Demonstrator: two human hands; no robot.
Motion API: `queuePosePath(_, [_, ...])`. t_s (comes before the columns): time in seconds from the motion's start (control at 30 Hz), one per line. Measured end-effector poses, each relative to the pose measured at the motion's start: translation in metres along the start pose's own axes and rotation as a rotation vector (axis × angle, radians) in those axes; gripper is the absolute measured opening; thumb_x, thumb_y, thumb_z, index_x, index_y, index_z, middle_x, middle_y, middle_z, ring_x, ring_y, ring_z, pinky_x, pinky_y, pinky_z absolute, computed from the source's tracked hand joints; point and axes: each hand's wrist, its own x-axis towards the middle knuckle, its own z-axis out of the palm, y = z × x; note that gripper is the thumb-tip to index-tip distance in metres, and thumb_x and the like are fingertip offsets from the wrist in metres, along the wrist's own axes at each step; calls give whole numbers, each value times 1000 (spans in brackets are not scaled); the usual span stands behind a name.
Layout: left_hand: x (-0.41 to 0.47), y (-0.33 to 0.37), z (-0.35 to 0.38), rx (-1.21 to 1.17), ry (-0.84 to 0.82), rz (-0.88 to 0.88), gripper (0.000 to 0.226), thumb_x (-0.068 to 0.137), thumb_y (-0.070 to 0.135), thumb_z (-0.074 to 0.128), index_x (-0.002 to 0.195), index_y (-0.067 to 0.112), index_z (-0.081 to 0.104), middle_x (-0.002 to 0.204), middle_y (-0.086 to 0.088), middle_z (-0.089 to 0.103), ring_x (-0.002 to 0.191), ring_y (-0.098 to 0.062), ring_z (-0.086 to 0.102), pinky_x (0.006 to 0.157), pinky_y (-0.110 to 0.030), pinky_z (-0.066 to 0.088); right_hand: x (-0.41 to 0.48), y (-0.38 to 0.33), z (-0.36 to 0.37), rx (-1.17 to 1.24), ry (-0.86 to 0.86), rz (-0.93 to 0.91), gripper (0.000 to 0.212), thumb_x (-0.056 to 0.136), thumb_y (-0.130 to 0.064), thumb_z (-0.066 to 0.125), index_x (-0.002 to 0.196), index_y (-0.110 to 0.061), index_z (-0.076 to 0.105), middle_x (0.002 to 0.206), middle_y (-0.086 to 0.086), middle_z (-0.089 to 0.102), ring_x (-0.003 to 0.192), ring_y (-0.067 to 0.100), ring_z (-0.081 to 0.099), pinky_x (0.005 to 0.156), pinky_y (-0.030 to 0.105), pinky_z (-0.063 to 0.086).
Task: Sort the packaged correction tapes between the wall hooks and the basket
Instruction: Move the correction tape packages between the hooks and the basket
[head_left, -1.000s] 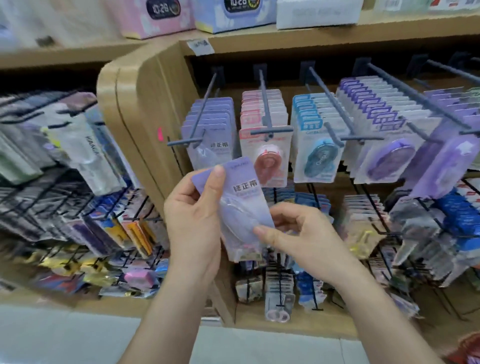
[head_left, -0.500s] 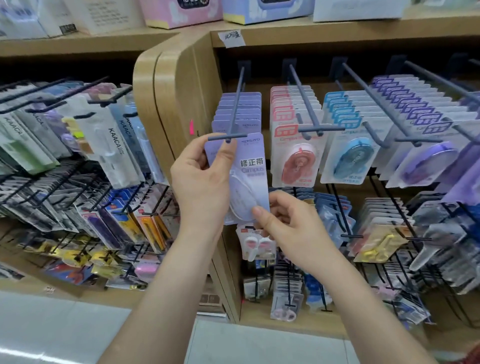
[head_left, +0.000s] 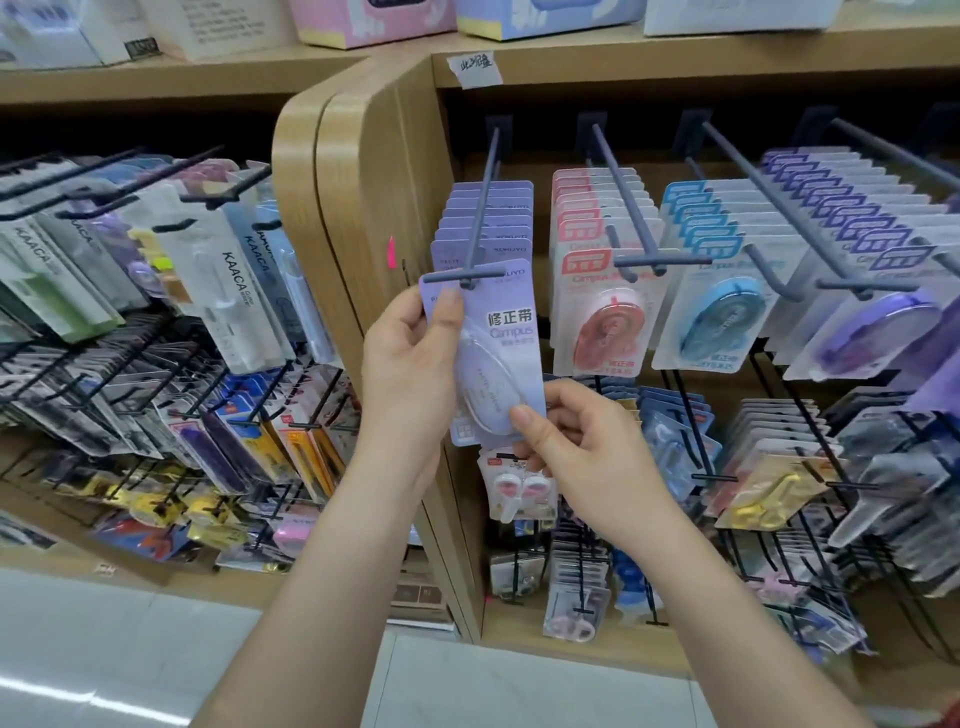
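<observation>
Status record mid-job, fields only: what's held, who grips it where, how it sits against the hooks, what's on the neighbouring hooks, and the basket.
held item: lilac correction tape pack
grip: left hand pinches its upper left, thumb on the front; right hand pinches its lower right corner
position: pack's top edge at the tip bar of the leftmost hook; threaded or not, cannot tell
same hook: matching lilac packs behind
neighbouring hooks: pink packs, blue packs, purple packs
basket: not in view
</observation>
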Motion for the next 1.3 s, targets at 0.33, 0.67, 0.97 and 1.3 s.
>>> queuePosePath(0.33, [-14,-30,-19,405,109,16,14,98,21,60,93,31,69,85,16,73,85,-1,70,84,-35,58,17,7,12,-50,153,-3,7,95,-34,63,92,-41,62,81,0,72,73,14,70,60,34,59])
queuePosePath(0.67, [-6,-42,-8,707,220,180,23,100,28,56,110,17,72,88,6,71,84,-13,64,75,-27,48,-1,18,-3,-69,213,118,18,98,-22,59,95,-39,64,84,-3,75,80,10,72,79,36,58])
queuePosePath(0.97, [-56,-75,-40,699,43,197,18,96,19,62,109,17,73,97,7,71,87,-6,64,85,-27,54,-78,55,-61,-322,285,268,27,96,-15,60,87,-39,68,76,-7,73,76,19,69,76,46,59])
queuePosePath(1.3, [-141,-152,6,994,-770,335,16,91,18,60,99,19,74,96,5,71,83,-19,68,68,-29,57,-217,122,-143,-850,222,566,19,91,-17,63,107,-21,72,87,0,75,83,27,68,73,39,54])
